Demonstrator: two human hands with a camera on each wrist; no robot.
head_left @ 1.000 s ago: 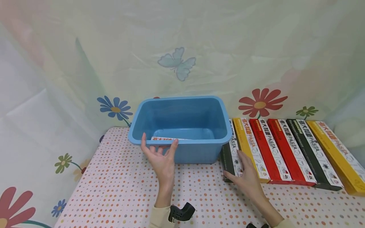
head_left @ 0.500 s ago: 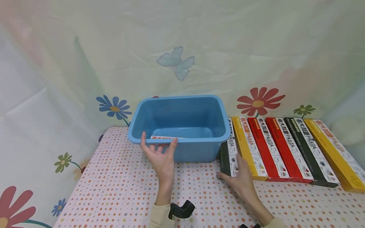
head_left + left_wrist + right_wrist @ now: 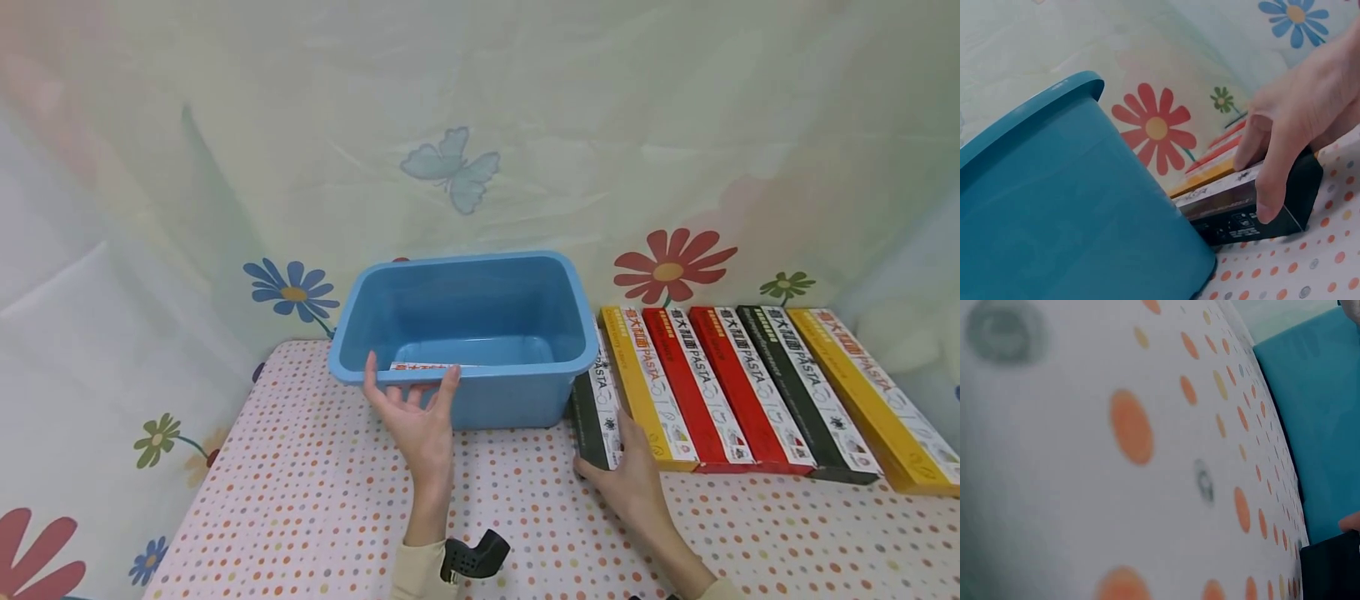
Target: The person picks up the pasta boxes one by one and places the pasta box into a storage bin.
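"How's your left hand (image 3: 420, 433)?"

"Gripping, out in front of me. Its two outer digits (image 3: 451, 383) point up, spread wide, and the ones between are bent."

"And the arm behind it?"

"My left forearm (image 3: 428, 515) runs forward almost straight, out of a cream sleeve (image 3: 422, 571)."

"Your right hand (image 3: 632, 477)?"

"That one pinches, a bit nearer to me and well apart from the left. My thumb (image 3: 1270, 201) presses downward on the near side, and my fingers (image 3: 1250, 147) bend opposite it. My right forearm (image 3: 677, 558) slants inward."

Blue tub (image 3: 510, 402), black-and-white box (image 3: 597, 412), orange-dotted tablecloth (image 3: 300, 483)
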